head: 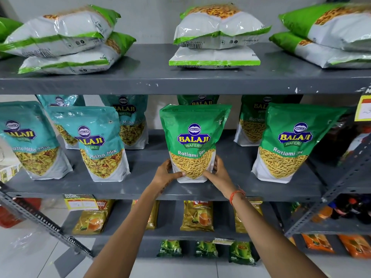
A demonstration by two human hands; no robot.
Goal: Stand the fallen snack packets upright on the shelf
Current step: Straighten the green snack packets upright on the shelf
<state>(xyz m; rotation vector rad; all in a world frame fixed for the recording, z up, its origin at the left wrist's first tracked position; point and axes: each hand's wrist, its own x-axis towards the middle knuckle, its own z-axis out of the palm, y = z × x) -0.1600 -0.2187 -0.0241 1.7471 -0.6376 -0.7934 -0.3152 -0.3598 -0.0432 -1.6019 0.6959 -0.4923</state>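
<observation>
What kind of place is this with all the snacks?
Probably a small grocery shop: grey metal shelves hold rows of matching snack packets, with yellow price tags clipped on the shelf edges.

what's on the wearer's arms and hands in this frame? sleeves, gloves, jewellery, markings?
Both forearms are bare: no sleeves or gloves in view. The right hand has a thin orange-red thread band around its wrist. The left hand shows a dark patterned marking running from its back onto the wrist. No rings or watch visible.
</observation>
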